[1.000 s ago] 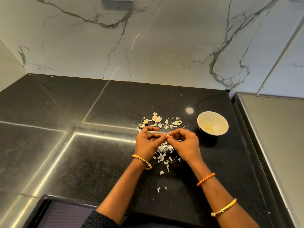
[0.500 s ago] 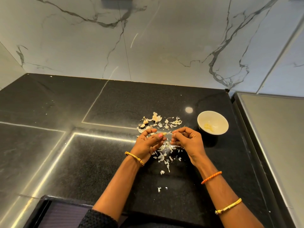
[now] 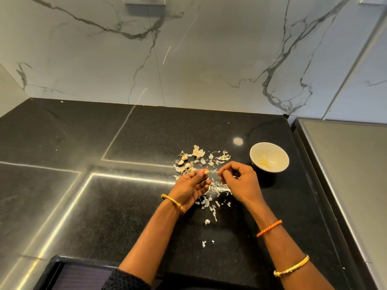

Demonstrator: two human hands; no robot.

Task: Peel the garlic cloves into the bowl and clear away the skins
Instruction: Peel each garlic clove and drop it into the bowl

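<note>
Pinching a small pale garlic clove, left hand steadies; right hand grips a papery skin strip. Clove firm, slippery; skins featherlight, tear-prone.

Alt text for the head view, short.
Over a black counter, the left hand pinches a garlic clove while the right hand pulls skin away. Skins litter the counter; a white bowl sits to the right.

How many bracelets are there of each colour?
Gold bangles: 2
Orange band: 1
Total: 3
</note>
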